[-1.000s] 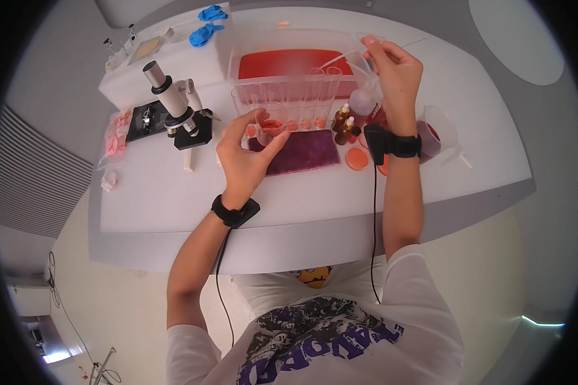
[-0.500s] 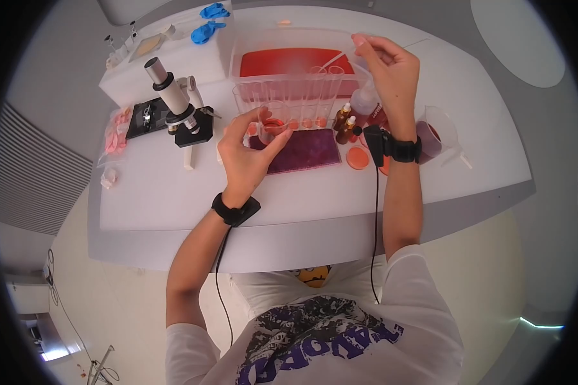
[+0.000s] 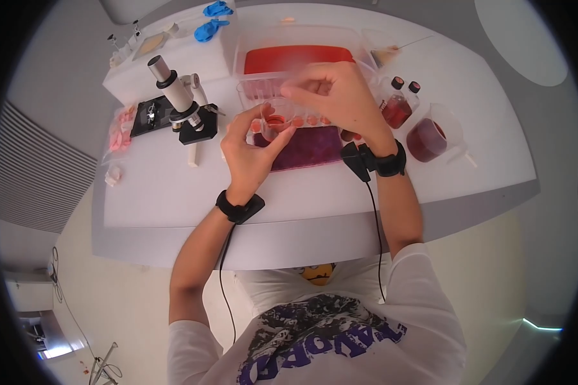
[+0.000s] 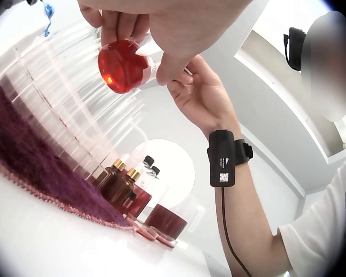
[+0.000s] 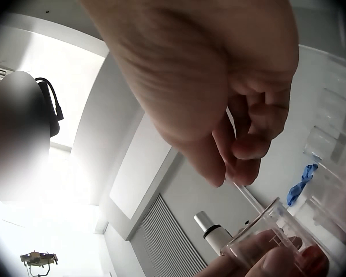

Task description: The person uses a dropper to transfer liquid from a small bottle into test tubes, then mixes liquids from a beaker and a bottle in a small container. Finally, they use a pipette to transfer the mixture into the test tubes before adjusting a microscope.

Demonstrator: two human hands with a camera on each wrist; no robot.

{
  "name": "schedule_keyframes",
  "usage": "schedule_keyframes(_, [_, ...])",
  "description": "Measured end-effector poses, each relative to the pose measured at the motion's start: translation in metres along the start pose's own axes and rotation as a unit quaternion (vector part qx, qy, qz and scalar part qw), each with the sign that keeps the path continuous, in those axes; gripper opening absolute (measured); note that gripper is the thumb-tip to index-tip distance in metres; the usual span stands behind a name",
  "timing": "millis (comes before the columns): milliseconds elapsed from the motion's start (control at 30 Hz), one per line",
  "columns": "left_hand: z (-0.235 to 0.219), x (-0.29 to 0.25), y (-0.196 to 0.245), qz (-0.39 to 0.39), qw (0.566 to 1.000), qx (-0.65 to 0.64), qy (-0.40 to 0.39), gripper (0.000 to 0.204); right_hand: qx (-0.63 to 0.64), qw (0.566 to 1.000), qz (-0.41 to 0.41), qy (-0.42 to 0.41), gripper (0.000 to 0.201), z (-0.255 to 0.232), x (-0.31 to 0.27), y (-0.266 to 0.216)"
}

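In the head view the left hand (image 3: 249, 157) grips a small clear beaker (image 3: 277, 122) with red liquid at its bottom, thumb on one side and fingers on the other. The right hand (image 3: 347, 99) is just above and to the right of it. Between the right thumb and fingertips a thin clear rod or dropper (image 5: 251, 198) is pinched, its lower part reaching to the beaker's mouth in the right wrist view. In the left wrist view the red liquid (image 4: 122, 66) shows through the beaker. Behind the hands, the right hand partly covers a clear rack of test tubes (image 3: 247, 95).
A microscope (image 3: 180, 102) stands left, blue gloves (image 3: 209, 30) lie on a white box behind it. A tub with red liquid (image 3: 295, 59) is at the back. Dark-capped bottles (image 3: 397, 108) and a jug of dark red liquid (image 3: 426, 140) stand right; a purple cloth (image 3: 308, 149) lies in front.
The right hand has come down and left from above the test tubes to the beaker, bringing the thin rod or dropper along. The left hand has kept its grip on the beaker, nearly unmoved.
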State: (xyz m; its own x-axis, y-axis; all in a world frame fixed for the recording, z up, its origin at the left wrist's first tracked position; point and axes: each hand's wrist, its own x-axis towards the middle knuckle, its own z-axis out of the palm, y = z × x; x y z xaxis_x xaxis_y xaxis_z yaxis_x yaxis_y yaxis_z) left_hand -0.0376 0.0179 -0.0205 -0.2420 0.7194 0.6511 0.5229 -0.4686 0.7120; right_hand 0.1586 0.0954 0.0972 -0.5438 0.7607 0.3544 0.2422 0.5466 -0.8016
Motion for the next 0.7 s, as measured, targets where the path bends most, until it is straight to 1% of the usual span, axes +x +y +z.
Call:
schedule_keyframes(67, [0.0,0.0,-0.002,0.005,1.0,0.007,0.001,0.053,0.017,0.999,-0.01,0.046,0.024,-0.001,0.001,0.002])
schedule_keyframes(100, [0.0,0.0,-0.003,0.004,1.0,0.007,0.002,0.053,0.017,0.999,-0.011,0.045,0.024,-0.003,0.003,0.007])
schedule_keyframes(167, [0.001,0.0,-0.004,-0.001,1.0,0.002,0.0,0.053,0.064,0.988,-0.008,0.139,0.02,-0.009,0.005,0.017])
schedule_keyframes(200, [0.001,0.0,-0.004,0.0,1.0,0.001,0.0,0.053,0.063,0.988,-0.009,0.139,0.02,-0.015,0.004,0.017])
schedule_keyframes(267, [0.002,-0.001,-0.003,-0.004,1.0,0.023,-0.003,0.052,0.074,0.977,0.062,0.188,0.021,-0.027,0.002,0.013])
schedule_keyframes(300, [0.002,-0.001,-0.003,-0.004,1.0,0.022,-0.003,0.052,0.102,0.97,0.082,0.204,0.025,-0.032,0.003,0.016])
schedule_keyframes(333, [0.002,-0.001,-0.002,-0.01,1.0,0.013,-0.002,0.052,0.102,0.97,0.082,0.205,0.025,-0.037,0.003,0.02])
schedule_keyframes(400, [0.002,-0.001,-0.002,-0.015,1.0,0.005,-0.002,0.052,0.145,0.954,0.028,0.262,0.028,-0.049,0.002,0.028])
schedule_keyframes(433, [0.002,-0.001,-0.003,-0.014,1.0,0.007,-0.005,0.051,0.145,0.953,0.028,0.263,0.028,-0.054,0.002,0.031])
schedule_keyframes(500, [0.002,-0.001,-0.004,-0.012,1.0,0.008,-0.008,0.051,0.185,0.928,-0.003,0.324,0.022,-0.063,0.002,0.035])
schedule_keyframes(533, [0.003,-0.002,-0.005,-0.015,1.0,0.006,-0.008,0.05,0.185,0.928,-0.003,0.325,0.022,-0.066,0.003,0.038])
schedule_keyframes(600, [0.004,-0.002,-0.004,-0.017,1.0,0.003,-0.008,0.05,0.149,0.921,0.003,0.36,0.02,-0.069,0.005,0.044])
schedule_keyframes(700, [0.003,-0.002,-0.002,-0.018,1.0,-0.001,-0.006,0.049,0.115,0.925,0.002,0.363,0.021,-0.068,0.006,0.05])
